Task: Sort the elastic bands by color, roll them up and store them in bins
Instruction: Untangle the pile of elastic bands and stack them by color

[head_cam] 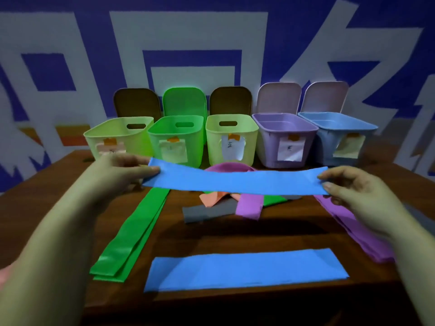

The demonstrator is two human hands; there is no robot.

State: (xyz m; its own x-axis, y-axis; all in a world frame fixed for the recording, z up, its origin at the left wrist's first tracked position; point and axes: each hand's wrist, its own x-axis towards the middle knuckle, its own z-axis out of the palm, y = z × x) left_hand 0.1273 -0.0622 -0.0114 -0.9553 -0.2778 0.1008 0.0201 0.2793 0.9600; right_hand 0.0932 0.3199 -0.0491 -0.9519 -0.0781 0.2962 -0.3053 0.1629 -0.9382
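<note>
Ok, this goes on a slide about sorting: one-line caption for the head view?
Both hands, left hand and right hand, stretch a blue band above sorted bands before five open bins.

Bin labels [291, 150] blurred, unreadable; loose band pile [226, 203] partly hidden (behind held blue band [235, 181]).

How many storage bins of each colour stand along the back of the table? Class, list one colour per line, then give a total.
Pale yellow-green bins: 2
Bright green bin: 1
Purple bin: 1
Blue bin: 1
Total: 5
</note>
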